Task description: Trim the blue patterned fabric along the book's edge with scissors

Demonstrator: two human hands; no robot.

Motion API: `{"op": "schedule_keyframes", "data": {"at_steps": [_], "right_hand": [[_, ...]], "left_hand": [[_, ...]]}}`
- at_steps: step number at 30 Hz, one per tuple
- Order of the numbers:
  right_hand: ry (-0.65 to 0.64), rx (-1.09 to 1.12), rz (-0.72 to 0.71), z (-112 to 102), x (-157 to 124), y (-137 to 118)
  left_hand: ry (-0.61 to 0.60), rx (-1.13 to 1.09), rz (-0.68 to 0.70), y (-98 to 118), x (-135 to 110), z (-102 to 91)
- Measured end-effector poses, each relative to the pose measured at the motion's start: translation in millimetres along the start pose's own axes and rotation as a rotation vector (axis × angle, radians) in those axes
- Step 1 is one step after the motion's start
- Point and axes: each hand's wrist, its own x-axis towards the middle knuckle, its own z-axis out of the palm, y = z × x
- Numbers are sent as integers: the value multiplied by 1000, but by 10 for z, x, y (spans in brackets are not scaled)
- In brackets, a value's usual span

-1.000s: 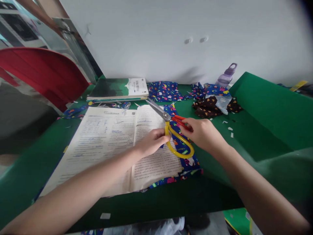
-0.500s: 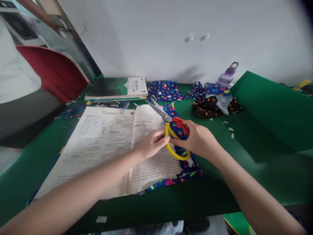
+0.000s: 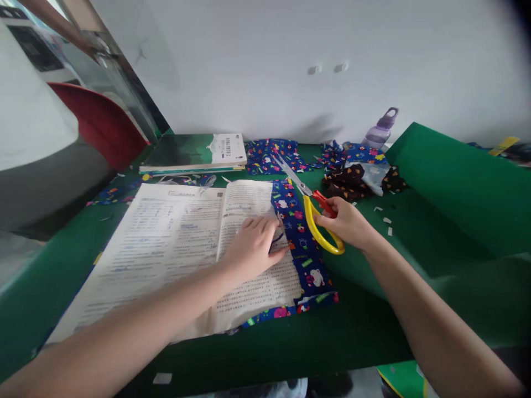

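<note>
My right hand (image 3: 346,222) clasps one pair of scissors (image 3: 306,191), right of centre. Left hand (image 3: 256,243) on one open book (image 3: 182,237), mid-frame; can't tell if it pinches anything. One bottle (image 3: 378,134), upper right.

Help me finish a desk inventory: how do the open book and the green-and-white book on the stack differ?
The open book shows its inside pages; the green-and-white book lies shut, cover up. The left hand rests on the open book; neither hand touches the green-and-white book. Both carry printed characters.
</note>
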Motion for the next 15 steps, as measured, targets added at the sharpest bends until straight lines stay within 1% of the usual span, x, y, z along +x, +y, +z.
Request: {"op": "schedule_keyframes", "data": {"at_steps": [2,4,6,8,10,12,15], "right_hand": [[-49,32,0,-43,29,40],[-35,-18,-7,-97,21,54],[25,-168,-26,-167,-15,54],[92,-382,-60,-256,-62,53],[119,-556,-88,-356,-105,62],[95,-638,-106,-455,-136,85],[25,-658,-120,-565,-169,151]], "left_hand": [[-29,30,-35,-33,2,39],[-39,8,-71,-67,11,52],[-24,-59,-130,-94,23,46],[1,-169,-226,-110,36,33],[29,-302,-333,-118,46,21],[61,-412,-410,-123,50,14],[111,-491,-441,-132,48,11]]}}
